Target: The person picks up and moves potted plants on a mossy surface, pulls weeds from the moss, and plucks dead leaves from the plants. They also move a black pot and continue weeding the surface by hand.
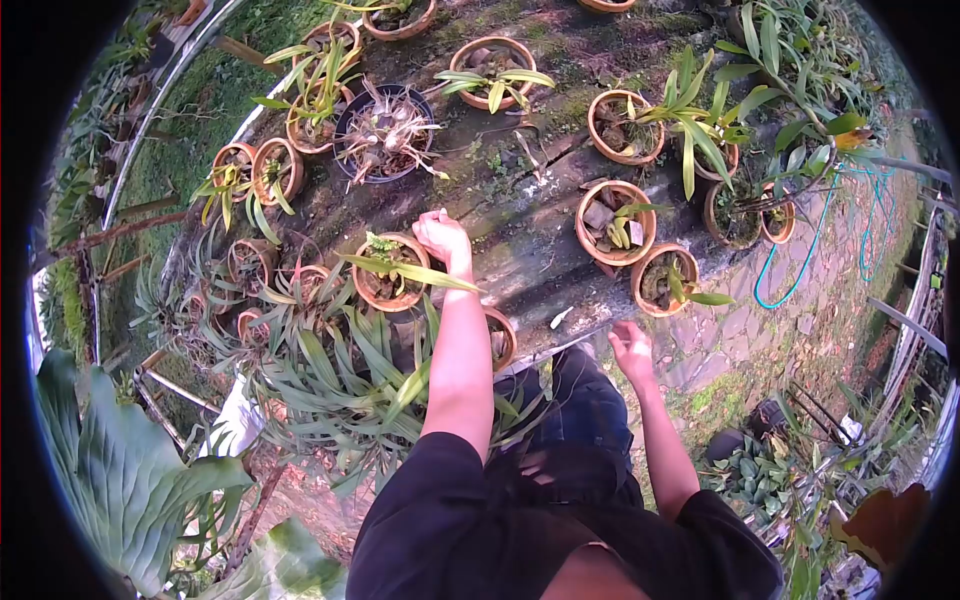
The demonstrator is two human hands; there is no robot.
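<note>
With left hand [443, 238] curled shut at the rim of the clay orchid pot [388, 272] near the front of the mossy bench [530, 230], and right hand [632, 348] loose, open and empty by the bench edge, could easily tip that pot off. Might snap its long leaf [420, 274] too, tbh.

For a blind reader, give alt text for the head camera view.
A person's left hand is at the rim of a round terracotta pot of green leaves on a mossy dark bench; the right hand hangs open by its edge.
</note>
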